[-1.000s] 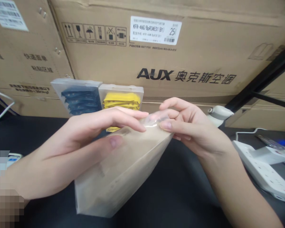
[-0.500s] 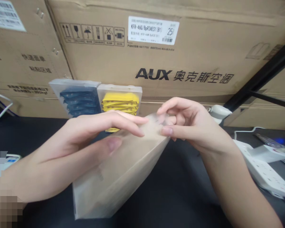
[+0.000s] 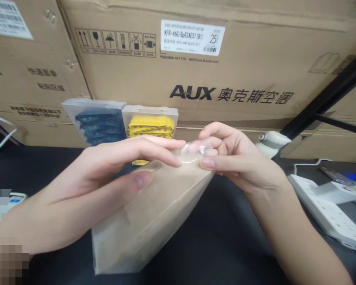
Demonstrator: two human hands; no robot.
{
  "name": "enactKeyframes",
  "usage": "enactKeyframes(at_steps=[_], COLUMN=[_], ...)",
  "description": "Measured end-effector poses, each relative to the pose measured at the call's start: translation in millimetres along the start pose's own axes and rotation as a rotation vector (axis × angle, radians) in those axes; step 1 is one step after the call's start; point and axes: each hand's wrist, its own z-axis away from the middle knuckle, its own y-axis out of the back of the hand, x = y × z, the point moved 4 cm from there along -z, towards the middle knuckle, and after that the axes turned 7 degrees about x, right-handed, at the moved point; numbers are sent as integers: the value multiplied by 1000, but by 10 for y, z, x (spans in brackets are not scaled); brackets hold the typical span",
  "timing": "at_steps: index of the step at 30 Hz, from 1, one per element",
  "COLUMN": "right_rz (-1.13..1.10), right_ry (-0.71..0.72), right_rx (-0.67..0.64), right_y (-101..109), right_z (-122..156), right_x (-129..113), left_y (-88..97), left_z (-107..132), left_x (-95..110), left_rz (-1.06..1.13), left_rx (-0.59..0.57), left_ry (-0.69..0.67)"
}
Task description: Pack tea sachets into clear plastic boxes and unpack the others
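A frosted clear plastic bag [image 3: 148, 221] with a flat tan sheet or card inside is held tilted above the black table. My left hand [image 3: 106, 174] pinches the bag's upper edge, thumb on the near face and fingers over the far one. My right hand [image 3: 231, 158] grips the bag's top right corner, where the clear plastic is bunched between thumb and fingers.
Behind the hands stand a clear case of dark blue packets [image 3: 98, 124] and one of yellow packets [image 3: 151, 124]. Large cardboard boxes [image 3: 225, 71] form a wall at the back. A white power strip [image 3: 329, 213] and a white device [image 3: 271, 142] lie on the right of the black table [image 3: 219, 237].
The right fingers have shifted slightly on the bag's top corner, and the plastic there is bunched a little more. The bag and left hand have hardly moved.
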Motion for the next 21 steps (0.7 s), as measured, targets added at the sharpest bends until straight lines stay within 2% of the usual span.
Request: enactKeyframes(at_steps=[12,21], right_rz=[-3,57], right_ry=[0,17], right_rx=[7,72], right_y=[-14,-8], right_z=[-9,17], right_x=[-8,-5], left_y=[3,-6], left_z=[2,-20], left_x=[-9,-12], left_rz=[9,-1], left_rx=[-5,-23], left_ry=[10,2])
